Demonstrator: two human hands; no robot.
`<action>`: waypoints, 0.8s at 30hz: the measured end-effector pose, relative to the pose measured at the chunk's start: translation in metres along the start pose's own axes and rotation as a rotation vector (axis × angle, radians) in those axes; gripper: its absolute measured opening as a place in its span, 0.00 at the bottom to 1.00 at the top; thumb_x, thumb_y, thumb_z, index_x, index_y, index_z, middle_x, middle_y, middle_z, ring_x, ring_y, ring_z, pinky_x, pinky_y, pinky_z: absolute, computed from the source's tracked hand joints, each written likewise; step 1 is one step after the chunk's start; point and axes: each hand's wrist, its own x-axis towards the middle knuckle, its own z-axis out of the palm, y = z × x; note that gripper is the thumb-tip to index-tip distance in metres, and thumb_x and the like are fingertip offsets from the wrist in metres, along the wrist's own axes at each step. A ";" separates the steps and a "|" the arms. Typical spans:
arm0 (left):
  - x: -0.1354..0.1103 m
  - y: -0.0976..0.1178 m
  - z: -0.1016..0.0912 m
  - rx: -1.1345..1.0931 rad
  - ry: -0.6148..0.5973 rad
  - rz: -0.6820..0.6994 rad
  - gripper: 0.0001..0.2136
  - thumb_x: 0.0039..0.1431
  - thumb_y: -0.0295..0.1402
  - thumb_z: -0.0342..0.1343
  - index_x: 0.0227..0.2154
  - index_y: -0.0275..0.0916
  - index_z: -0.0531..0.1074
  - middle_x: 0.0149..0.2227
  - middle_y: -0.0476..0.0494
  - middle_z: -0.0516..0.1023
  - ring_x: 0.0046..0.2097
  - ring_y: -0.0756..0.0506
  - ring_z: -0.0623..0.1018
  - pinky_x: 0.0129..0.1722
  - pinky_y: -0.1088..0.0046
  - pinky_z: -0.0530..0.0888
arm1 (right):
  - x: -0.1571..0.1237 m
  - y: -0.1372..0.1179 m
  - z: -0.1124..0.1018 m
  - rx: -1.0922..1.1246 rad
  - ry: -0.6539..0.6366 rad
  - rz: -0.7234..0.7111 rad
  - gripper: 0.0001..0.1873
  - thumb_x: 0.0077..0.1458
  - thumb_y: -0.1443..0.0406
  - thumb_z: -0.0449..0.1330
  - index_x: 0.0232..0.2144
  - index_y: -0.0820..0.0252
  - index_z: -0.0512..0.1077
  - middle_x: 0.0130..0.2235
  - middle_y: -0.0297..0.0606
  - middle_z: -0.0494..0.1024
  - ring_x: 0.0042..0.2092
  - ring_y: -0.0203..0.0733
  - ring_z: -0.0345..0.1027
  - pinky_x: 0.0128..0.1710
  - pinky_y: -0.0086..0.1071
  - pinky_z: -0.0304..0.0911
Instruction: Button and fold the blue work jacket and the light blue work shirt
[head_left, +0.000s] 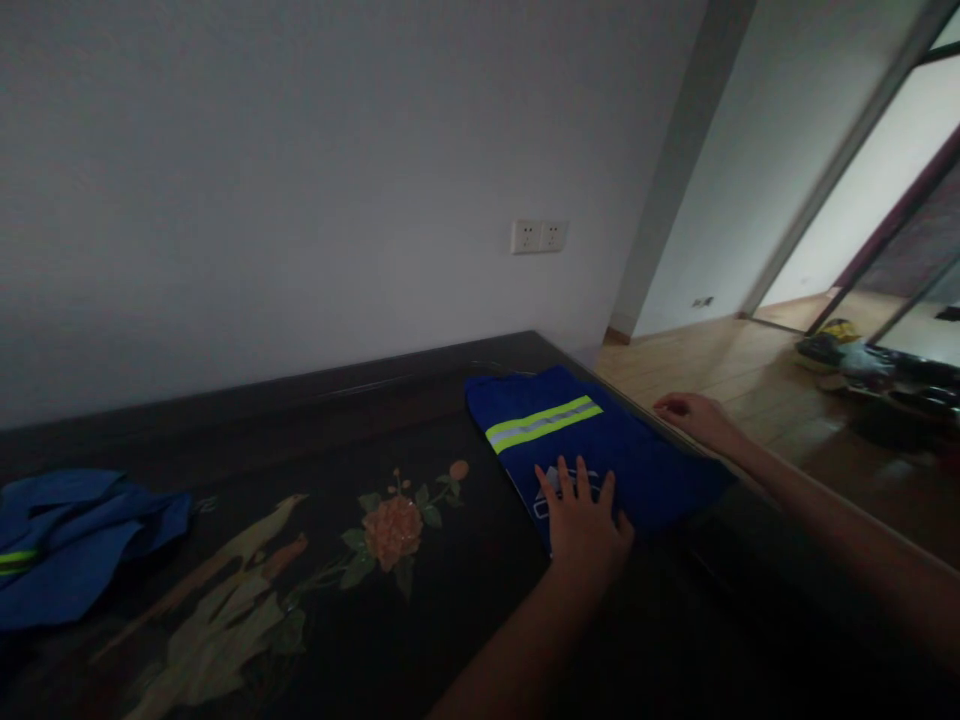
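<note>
A folded blue garment (637, 470) lies at the far right corner of the dark table, with a yellow-green and silver reflective band (544, 422) across it and a pale printed mark partly under my fingers. My left hand (589, 525) rests flat on the garment, fingers spread over the print. Beside the garment's right side, at the table edge, is my right hand (696, 418). Its fingers are curled together, and whatever may be between them is hidden. Another crumpled blue garment (82, 540) with a yellow-green stripe lies at the far left.
The dark table (337, 440) has a flower and bird picture on its top and stands against a grey wall (300, 180). A double wall socket (538, 236) is above its far edge. Wooden floor (697, 360) and a pile of items (862, 360) lie to the right.
</note>
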 end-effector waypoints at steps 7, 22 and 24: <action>0.000 0.002 0.002 0.077 0.050 0.007 0.26 0.64 0.51 0.33 0.63 0.56 0.50 0.65 0.43 0.56 0.66 0.31 0.52 0.60 0.35 0.43 | -0.080 0.019 -0.005 -0.112 -0.233 0.100 0.25 0.53 0.44 0.50 0.24 0.59 0.69 0.23 0.40 0.75 0.26 0.43 0.68 0.27 0.34 0.60; -0.001 0.002 -0.002 0.019 -0.001 -0.012 0.32 0.61 0.55 0.29 0.63 0.47 0.53 0.66 0.40 0.53 0.66 0.31 0.48 0.61 0.37 0.40 | -0.068 -0.054 0.051 -0.180 -0.155 -0.219 0.29 0.61 0.49 0.42 0.62 0.46 0.55 0.65 0.36 0.55 0.65 0.51 0.47 0.61 0.55 0.45; -0.001 0.001 -0.002 -0.010 -0.005 -0.013 0.33 0.61 0.56 0.28 0.63 0.47 0.54 0.66 0.40 0.53 0.67 0.31 0.48 0.61 0.37 0.40 | -0.068 -0.053 0.059 -0.175 -0.231 -0.193 0.31 0.61 0.48 0.41 0.64 0.44 0.49 0.67 0.33 0.49 0.67 0.50 0.41 0.62 0.58 0.40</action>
